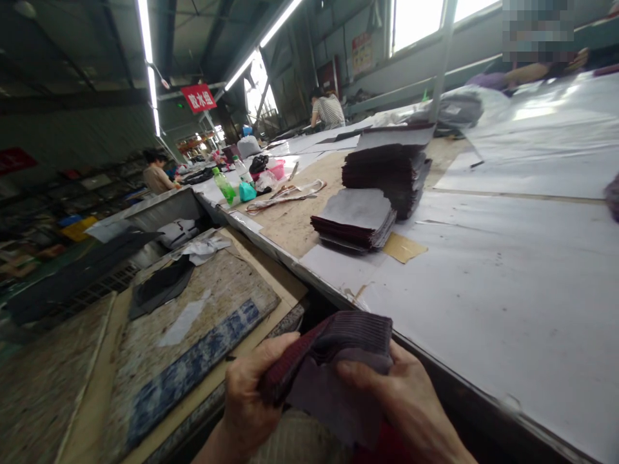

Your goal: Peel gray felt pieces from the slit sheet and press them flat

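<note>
Between my two hands is a bent stack of dark maroon and grey fabric pieces (358, 332), held over the near edge of the table. My left hand (254, 383) wraps round the stack's left end. My right hand (411, 393) grips the right end, its thumb pressed on the grey face of the front piece. The stack's layered edges fan out along the top. Beyond it on the table sit a low pile of similar pieces (355, 209) with a grey top and a taller dark pile (382, 167) behind.
A long white-covered table (507, 290) runs away to the right. A worn board (207, 296) lies lower at left. A green bottle (224, 185), a pink basin (275, 169) and a tan scrap (405, 247) rest on the table. Several people work farther off.
</note>
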Tool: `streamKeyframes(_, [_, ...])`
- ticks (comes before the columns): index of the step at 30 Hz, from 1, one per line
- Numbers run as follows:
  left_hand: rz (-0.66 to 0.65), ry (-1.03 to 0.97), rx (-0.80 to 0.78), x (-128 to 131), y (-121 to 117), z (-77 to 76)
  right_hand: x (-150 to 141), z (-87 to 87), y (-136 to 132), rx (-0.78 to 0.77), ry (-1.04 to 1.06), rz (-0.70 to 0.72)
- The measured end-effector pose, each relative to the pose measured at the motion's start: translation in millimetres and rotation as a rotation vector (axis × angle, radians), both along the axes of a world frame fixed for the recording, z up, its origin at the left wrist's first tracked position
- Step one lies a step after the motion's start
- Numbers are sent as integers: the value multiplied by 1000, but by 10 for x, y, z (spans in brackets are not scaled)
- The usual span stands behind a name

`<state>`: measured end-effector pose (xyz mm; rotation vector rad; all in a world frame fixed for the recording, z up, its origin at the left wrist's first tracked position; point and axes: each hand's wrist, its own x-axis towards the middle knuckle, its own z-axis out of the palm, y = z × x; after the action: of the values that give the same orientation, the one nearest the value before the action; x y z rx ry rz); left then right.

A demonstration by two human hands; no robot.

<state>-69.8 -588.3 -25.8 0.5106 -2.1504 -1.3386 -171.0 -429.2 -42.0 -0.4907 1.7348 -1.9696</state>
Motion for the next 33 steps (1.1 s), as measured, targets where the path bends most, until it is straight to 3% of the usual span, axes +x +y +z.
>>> streamKeyframes(1, [12,20,-50,7,7,15,18,-18,0,-14,25,-19])
streamKeyframes(2, [22,29,4,7,16,34,35,-43,5,-39,166,-69])
streamKeyframes(5, [-34,5,562,-44,38,86,55,-99,41,-164,905,-201])
streamKeyframes(7, [-141,-15,868,-96,41,89,39,-76,71,-217,1102,-238])
streamKeyframes(8, [-161,-19,883,-116,37,79,26,-43,85,-199,1017,-235])
streamKeyframes(9, [-148,-28,800,-127,31,63,14,-1,97,-161,821,-201])
streamKeyframes(13, [-33,0,179,-72,-12,7,-9,135,135,-196,-201,240])
streamKeyframes(14, [-48,19,97,-43,-24,7,-7,132,145,-222,-296,314])
streamKeyframes(15, [-84,35,42,-16,-37,14,-3,109,157,-233,-264,307])
streamKeyframes(16, [-130,65,-4,5,-49,25,2,69,173,-223,-106,254])
streamKeyframes(19, [-249,154,-22,-5,-66,58,20,-88,249,-158,719,-29])
streamKeyframes(21, [-252,199,207,-65,-56,64,33,-151,316,-137,1115,-94])
streamKeyframes(22, [-241,176,357,-98,-46,63,38,-153,346,-122,1183,-101])
streamKeyframes(24, [-251,26,528,-142,-18,59,46,-90,386,-97,1090,-100])
streamKeyframes(25, [-232,-49,512,-145,-5,57,49,-31,393,-88,949,-86])
streamKeyframes(27, [-136,-133,376,-115,15,54,51,111,380,-71,498,3])
streamKeyframes(30, [-13,-83,215,-36,10,40,55,254,331,-115,-189,259])
streamKeyframes(31, [-41,-86,207,-18,1,36,56,259,318,-124,-275,297])
streamKeyframes(33, [-120,-108,246,-11,-16,36,62,198,305,-96,-128,220])
